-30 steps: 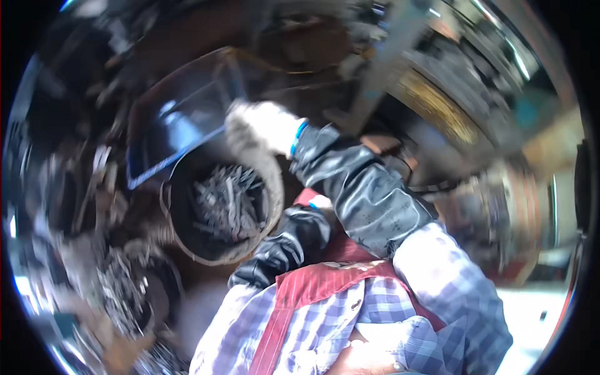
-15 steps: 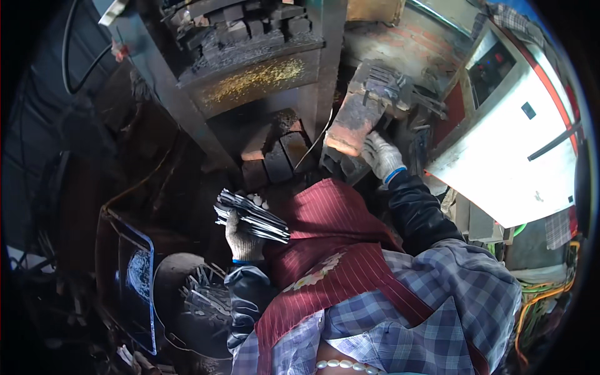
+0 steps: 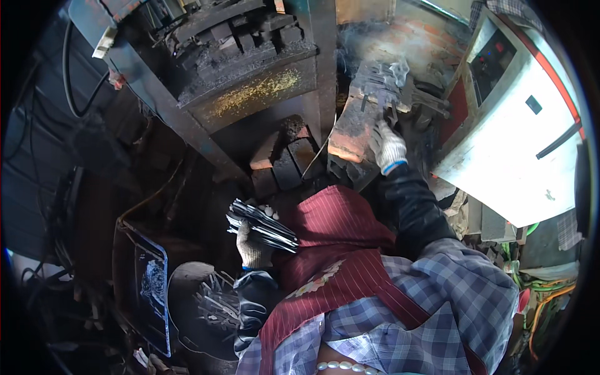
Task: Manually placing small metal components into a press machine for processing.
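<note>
At lower centre of the frame, the gloved left hand [image 3: 253, 245] clenches a bundle of flat dark metal strips [image 3: 261, 224], its long axis running from left down to the right. Farther up, right of centre, the gloved right hand [image 3: 387, 147] rests fingers on a grey metal workpiece [image 3: 382, 86] upon a rusty slanted block [image 3: 353, 128]. A round bucket of strips [image 3: 206, 306] sits lower left; a white cabinet [image 3: 522, 144] stands right.

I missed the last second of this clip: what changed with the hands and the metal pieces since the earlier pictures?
The left hand came up out of the round bin gripping a bundle of dark metal strips, now held by the lap. The right hand reached up to the metal pieces on the worn block beside the press. Over the last half second both hands stayed about where they were.
</note>
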Demonstrator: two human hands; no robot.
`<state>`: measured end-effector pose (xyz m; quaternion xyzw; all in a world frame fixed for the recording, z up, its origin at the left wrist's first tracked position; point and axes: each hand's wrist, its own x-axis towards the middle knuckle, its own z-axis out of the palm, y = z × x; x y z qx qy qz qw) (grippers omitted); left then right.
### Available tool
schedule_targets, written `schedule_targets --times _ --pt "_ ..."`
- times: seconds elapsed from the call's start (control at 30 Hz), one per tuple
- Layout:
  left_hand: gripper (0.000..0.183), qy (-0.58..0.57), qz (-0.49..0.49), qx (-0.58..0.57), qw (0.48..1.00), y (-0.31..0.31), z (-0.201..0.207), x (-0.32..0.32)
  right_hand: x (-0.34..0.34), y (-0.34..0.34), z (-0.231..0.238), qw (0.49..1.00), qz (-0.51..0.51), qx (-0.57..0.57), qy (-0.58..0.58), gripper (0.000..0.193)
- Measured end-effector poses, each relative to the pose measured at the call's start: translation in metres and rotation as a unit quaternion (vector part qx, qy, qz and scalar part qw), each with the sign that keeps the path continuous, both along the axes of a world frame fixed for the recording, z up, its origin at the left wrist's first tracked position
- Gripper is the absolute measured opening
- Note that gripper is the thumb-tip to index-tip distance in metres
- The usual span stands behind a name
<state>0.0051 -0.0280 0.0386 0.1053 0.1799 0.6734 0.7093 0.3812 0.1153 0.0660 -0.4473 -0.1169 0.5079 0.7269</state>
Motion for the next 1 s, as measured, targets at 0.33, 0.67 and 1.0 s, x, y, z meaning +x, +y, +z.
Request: schedule_targets --times 0.33,0.67,1.0 --pt "0.053 -0.122 -0.009 0.014 0.992 0.001 -0.015 -0.01 -0.067 -0.019 0.078 0.947 0.156 0.081 -0.271 0.019" --pt "0.054 -0.138 0.017 0.018 0.99 -0.01 -0.001 -0.019 -0.209 0.145 0.164 0.94 0.298 0.156 -0.063 0.02" --pt "0.062 -0.129 0.066 -0.022 0.989 -0.008 -0.005 -0.026 -0.217 0.219 0.177 0.91 0.382 0.129 -0.103 0.036"
